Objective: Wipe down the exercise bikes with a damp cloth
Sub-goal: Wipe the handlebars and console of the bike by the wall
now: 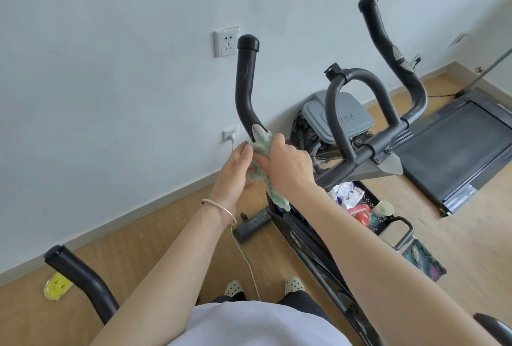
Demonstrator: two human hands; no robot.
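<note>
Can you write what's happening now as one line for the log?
step: wipe handlebar | right hand: grips cloth against handlebar | left hand: fingers straight, by cloth

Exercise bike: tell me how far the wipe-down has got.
Done: no wiped area can be told apart. In hand: the right hand grips the cloth against the handlebar nearer the wall socket; the left hand touches the cloth. Likely left: the other handlebar, the centre loop, the second bike's handle.
</note>
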